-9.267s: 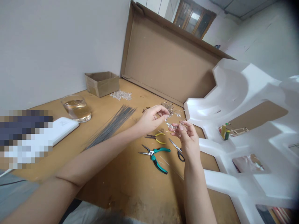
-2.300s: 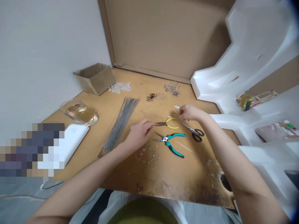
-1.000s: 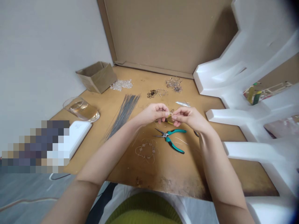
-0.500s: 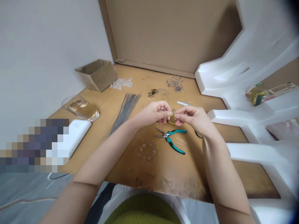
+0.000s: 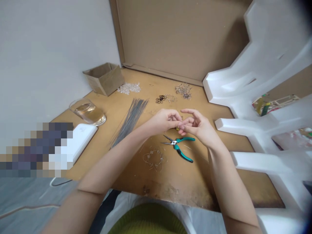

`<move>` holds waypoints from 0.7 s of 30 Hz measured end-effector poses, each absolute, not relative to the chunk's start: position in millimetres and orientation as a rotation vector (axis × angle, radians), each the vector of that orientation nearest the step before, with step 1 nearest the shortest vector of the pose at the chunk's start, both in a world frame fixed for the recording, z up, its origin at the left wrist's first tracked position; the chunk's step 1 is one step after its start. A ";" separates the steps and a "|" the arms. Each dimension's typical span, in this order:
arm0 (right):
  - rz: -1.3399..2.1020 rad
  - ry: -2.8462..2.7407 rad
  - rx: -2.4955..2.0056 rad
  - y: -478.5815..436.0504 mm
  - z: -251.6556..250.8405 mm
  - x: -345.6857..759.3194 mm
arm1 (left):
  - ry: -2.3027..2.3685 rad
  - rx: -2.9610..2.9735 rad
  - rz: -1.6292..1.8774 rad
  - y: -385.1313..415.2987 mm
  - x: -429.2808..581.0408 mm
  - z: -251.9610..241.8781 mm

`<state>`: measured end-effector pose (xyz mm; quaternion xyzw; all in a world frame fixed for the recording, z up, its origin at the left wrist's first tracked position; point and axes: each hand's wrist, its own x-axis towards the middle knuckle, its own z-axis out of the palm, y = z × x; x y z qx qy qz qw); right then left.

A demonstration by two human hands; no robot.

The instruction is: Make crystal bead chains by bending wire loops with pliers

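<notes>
My left hand (image 5: 166, 121) and my right hand (image 5: 198, 127) meet above the middle of the table, fingertips touching. Thumb and fingers of the left are pinched together. The right also pinches with its thumb, while its index finger is raised away. Whatever lies between the fingertips is too small to make out. A bit of something yellow (image 5: 177, 129) shows behind them, mostly hidden. Just below lie needle-nose pliers (image 5: 174, 142) with teal handles spread apart and jaws pointing left. Nearer me is a ring of thin wire loops with clear beads (image 5: 162, 159).
Grey wires (image 5: 133, 117) lie bundled left of my hands. Farther back are clear beads (image 5: 129, 87), black rings (image 5: 161, 99) and small metal pieces (image 5: 184, 90). A glass of liquid (image 5: 91, 112), a cardboard box (image 5: 104, 79) and a white device (image 5: 84, 135) stand left; white foam (image 5: 258, 161) borders the right.
My hands have come closer together, so their fingertips now touch. The right index finger has lifted and straightened. The view has shifted slightly; the pliers and beaded ring lie as before.
</notes>
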<state>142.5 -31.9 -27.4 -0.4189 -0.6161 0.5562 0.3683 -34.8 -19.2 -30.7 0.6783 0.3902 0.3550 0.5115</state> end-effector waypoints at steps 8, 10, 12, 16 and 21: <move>1.439 -1.673 -1.110 -28.0 -14.1 141.0 | 0.952 1.532 0.890 -20.8 -39.8 -24.1; 1.405 -1.657 -1.092 -28.1 -12.8 140.1 | 0.931 1.516 0.872 -20.8 -40.6 -24.3; 1.376 -1.627 -1.078 -28.9 -13.1 139.2 | 0.921 1.498 0.879 -20.9 -41.1 -24.6; 1.377 -1.586 -1.090 -30.7 -13.3 137.6 | 0.892 1.473 0.911 -21.2 -40.7 -24.8; 1.299 -1.696 -1.218 -33.9 -8.0 133.7 | 0.851 1.479 0.928 -20.7 -38.2 -26.8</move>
